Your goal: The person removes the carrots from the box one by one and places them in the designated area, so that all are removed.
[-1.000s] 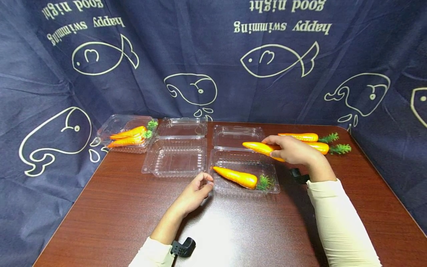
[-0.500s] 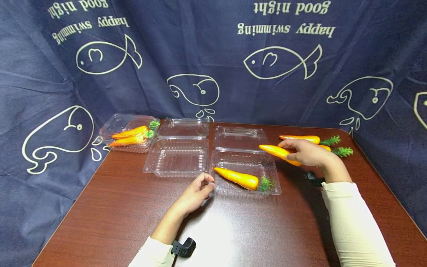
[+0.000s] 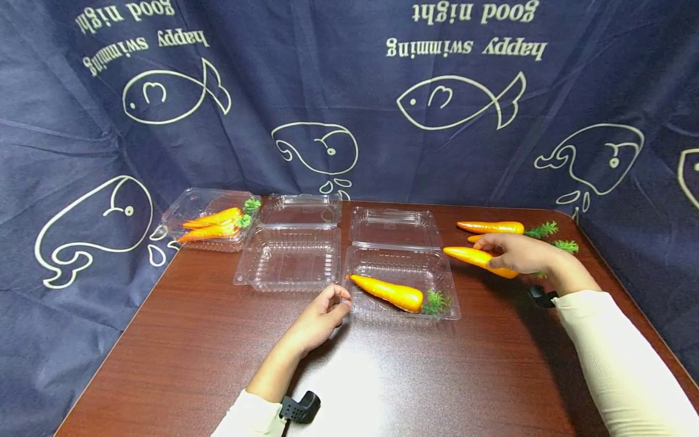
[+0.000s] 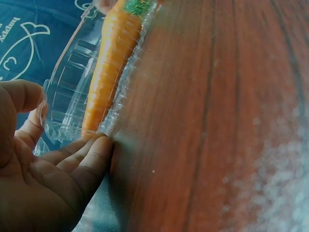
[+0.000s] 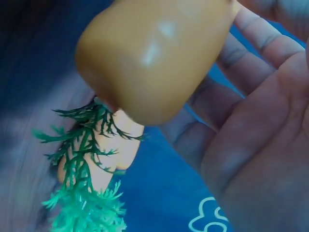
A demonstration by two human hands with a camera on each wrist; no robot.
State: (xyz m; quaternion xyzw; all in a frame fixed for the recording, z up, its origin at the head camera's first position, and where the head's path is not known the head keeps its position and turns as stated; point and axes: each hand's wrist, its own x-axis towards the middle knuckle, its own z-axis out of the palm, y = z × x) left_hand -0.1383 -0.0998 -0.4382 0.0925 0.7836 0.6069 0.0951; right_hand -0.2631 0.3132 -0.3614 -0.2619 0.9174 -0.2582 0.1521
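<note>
My right hand [image 3: 519,252] grips a carrot [image 3: 475,260] by its thick end, right of the open clear plastic container [image 3: 452,279]. Its blunt end fills much of the right wrist view, with green fronds [image 5: 89,208] hanging below. One carrot [image 3: 388,292] with a leafy top lies inside that container. At the container's near left corner, my left hand [image 3: 319,318] holds the rim between thumb and fingers. In the left wrist view the left hand [image 4: 53,169] is against the clear wall, near that carrot's tip.
Behind my right hand lie a carrot [image 3: 491,227] and another, mostly covered, whose leafy top [image 3: 566,246] shows. Left of the held container stands an open clear container [image 3: 237,276]. A closed container [image 3: 180,209] at the far left has carrots [image 3: 213,226] inside. Dark fish-patterned cloth [image 3: 377,158] hangs behind.
My right hand has moved right with the carrot, from above the container's far right corner to the table side near the other carrots. The left hand has stayed put.
</note>
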